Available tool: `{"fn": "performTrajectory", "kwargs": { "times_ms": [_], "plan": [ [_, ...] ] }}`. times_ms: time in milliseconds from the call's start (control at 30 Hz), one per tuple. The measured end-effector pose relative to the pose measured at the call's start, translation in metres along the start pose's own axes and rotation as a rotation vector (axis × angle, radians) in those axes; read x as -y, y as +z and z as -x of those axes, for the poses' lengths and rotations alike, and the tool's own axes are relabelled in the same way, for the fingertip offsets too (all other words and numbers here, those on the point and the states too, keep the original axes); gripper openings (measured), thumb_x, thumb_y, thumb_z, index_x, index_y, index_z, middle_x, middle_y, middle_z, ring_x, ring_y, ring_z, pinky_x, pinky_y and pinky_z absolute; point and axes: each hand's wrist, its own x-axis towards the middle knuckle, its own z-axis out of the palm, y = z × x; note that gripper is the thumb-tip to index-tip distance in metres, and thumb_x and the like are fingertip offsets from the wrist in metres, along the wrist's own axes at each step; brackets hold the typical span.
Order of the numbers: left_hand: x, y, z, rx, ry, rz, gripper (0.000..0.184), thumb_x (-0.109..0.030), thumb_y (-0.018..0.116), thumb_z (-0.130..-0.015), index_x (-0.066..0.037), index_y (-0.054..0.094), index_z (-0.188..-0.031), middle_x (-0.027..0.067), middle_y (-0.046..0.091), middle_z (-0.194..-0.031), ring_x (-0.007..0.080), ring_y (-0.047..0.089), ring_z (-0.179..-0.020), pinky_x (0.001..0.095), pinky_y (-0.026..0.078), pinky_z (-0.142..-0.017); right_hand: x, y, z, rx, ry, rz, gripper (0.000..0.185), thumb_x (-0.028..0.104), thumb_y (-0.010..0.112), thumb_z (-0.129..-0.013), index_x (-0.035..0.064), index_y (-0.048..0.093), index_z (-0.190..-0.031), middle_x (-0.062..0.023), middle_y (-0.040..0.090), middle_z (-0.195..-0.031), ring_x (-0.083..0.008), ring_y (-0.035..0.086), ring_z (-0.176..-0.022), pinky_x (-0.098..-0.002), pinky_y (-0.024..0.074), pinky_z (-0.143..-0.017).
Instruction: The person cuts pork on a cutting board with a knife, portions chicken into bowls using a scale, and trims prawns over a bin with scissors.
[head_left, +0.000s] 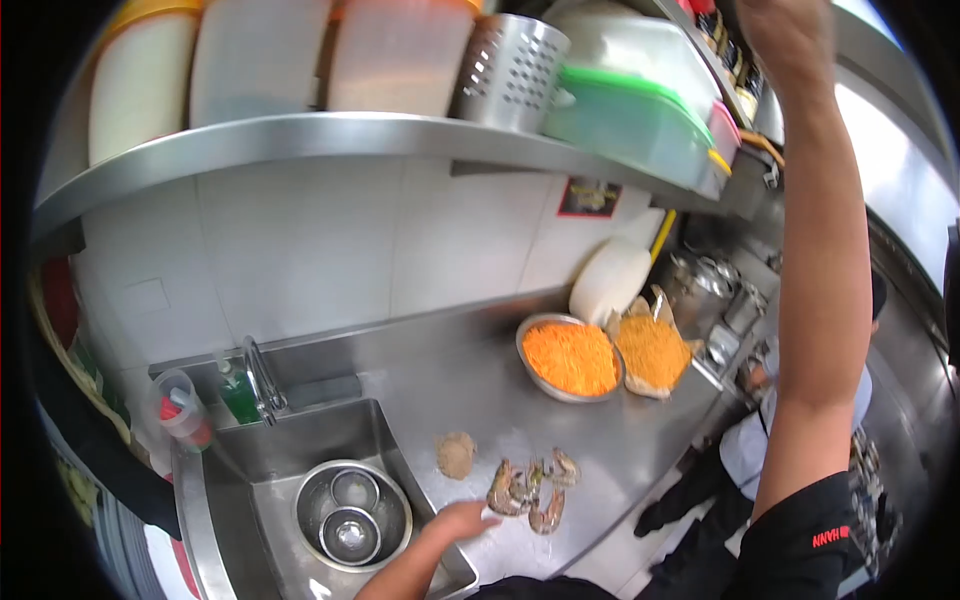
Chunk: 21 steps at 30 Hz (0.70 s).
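Observation:
My left hand (pixel 462 521) is low over the steel counter, its fingertips closed at a small white edge beside several raw prawns (pixel 505 490). What that white piece is, I cannot make out. The prawns lie close together on the counter near its front edge. Just behind my left hand sits a round brownish lump (pixel 456 455). My right hand (pixel 790 35) is raised high at the top right, near the shelf's end; it is blurred and its fingers are cut off by the frame.
A bowl of shredded orange food (pixel 570 358) and a bag of orange crumbs (pixel 652 350) stand farther back. Left is a sink (pixel 260 440) holding nested metal bowls (pixel 352 515). Tubs line the overhead shelf (pixel 300 130). Another person (pixel 745 450) stands at right.

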Motion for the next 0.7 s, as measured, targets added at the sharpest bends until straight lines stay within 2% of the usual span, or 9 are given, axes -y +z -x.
{"fn": "performTrajectory", "kwargs": {
  "times_ms": [67,100,167,267,333,400,467,667,700],
  "plan": [
    [-0.054,-0.044,0.026,-0.136,0.184,0.339,0.066,-0.052,0.057,-0.092,-0.003,0.049,-0.137,0.014,0.066,-0.12,0.0262,0.062,-0.112,0.0362,0.046,-0.098,0.027,-0.023,0.042,0.032,-0.001,0.035,0.012,0.018,0.066,-0.093,0.0104,0.066,-0.103,0.0003,0.062,-0.076,-0.0105,0.058,-0.067,-0.0251,0.0464,-0.06],
    [-0.081,-0.056,0.036,-0.106,0.298,0.789,0.063,-0.046,0.055,-0.096,-0.001,0.046,-0.139,0.0132,0.064,-0.124,0.0236,0.06,-0.117,0.0339,0.046,-0.099,0.048,-0.032,0.072,0.059,0.017,0.05,0.011,0.016,0.065,-0.093,0.0108,0.066,-0.102,-0.0008,0.063,-0.076,-0.0126,0.059,-0.067,-0.0269,0.0471,-0.06],
    [-0.126,-0.079,0.053,0.121,0.576,1.382,0.065,-0.049,0.048,-0.099,-0.005,0.038,-0.145,0.0152,0.054,-0.136,0.0253,0.055,-0.123,0.0402,0.043,-0.104,0.082,-0.056,0.142,0.114,0.222,0.309,0.016,0.015,0.066,-0.09,0.0055,0.064,-0.102,-0.007,0.064,-0.083,-0.0168,0.06,-0.076,-0.0321,0.0488,-0.066],
    [-0.181,-0.094,0.062,0.349,0.596,1.976,0.061,-0.055,0.044,-0.098,-0.006,0.047,-0.135,0.0162,0.054,-0.136,0.0287,0.055,-0.121,0.044,0.044,-0.103,0.131,-0.07,0.272,0.593,0.178,0.397,0.026,0.002,0.067,-0.073,0.0073,0.067,-0.099,-0.0059,0.061,-0.09,-0.0217,0.06,-0.085,-0.0358,0.0484,-0.079],
    [-0.199,-0.089,0.057,0.461,0.47,2.23,0.057,-0.056,0.043,-0.098,-0.007,0.054,-0.125,0.0166,0.055,-0.134,0.0302,0.057,-0.117,0.0462,0.045,-0.101,0.174,-0.077,0.366,0.823,0.374,0.333,0.033,0.001,0.07,-0.066,0.0106,0.069,-0.098,-0.006,0.059,-0.098,-0.0236,0.059,-0.092,-0.0372,0.0483,-0.084],
    [-0.197,-0.044,0.015,0.363,0.252,2.033,0.035,-0.03,0.05,-0.097,-0.007,0.05,-0.123,0.0159,0.059,-0.122,0.0294,0.06,-0.107,0.0445,0.05,-0.093,0.221,-0.087,0.431,0.896,0.577,0.476,0.038,0.007,0.068,-0.073,0.0115,0.066,-0.11,-0.0038,0.059,-0.105,-0.0216,0.06,-0.099,-0.0391,0.0481,-0.088],
    [-0.199,0.008,-0.005,0.211,0.119,1.932,0.039,-0.019,0.054,-0.094,-0.006,0.043,-0.13,0.0151,0.06,-0.113,0.0281,0.061,-0.104,0.0423,0.051,-0.09,0.266,-0.099,0.45,0.918,0.974,0.525,0.04,0.003,0.067,-0.079,0.0095,0.061,-0.118,-0.0067,0.059,-0.111,-0.0268,0.059,-0.105,-0.041,0.0488,-0.089],
    [-0.235,0.105,0.009,0.362,0.055,1.351,0.058,-0.026,0.056,-0.094,0.0,0.034,-0.141,0.0126,0.056,-0.115,0.0188,0.057,-0.105,0.0315,0.048,-0.09,0.354,-0.143,0.544,-0.192,2.159,0.043,0.039,0.0,0.058,-0.088,-0.0015,0.048,-0.126,-0.0127,0.062,-0.105,-0.0193,0.064,-0.094,-0.0324,0.053,-0.079],
    [-0.235,0.13,0.004,0.271,0.177,1.114,0.056,-0.031,0.054,-0.096,0.002,0.039,-0.139,0.0171,0.057,-0.119,0.0249,0.057,-0.11,0.0346,0.046,-0.096,0.359,-0.148,0.547,-0.195,2.149,0.074,0.046,-0.002,0.06,-0.087,-0.0033,0.042,-0.13,-0.0121,0.063,-0.099,-0.0147,0.064,-0.083,-0.0298,0.0538,-0.07]
  ]
}}
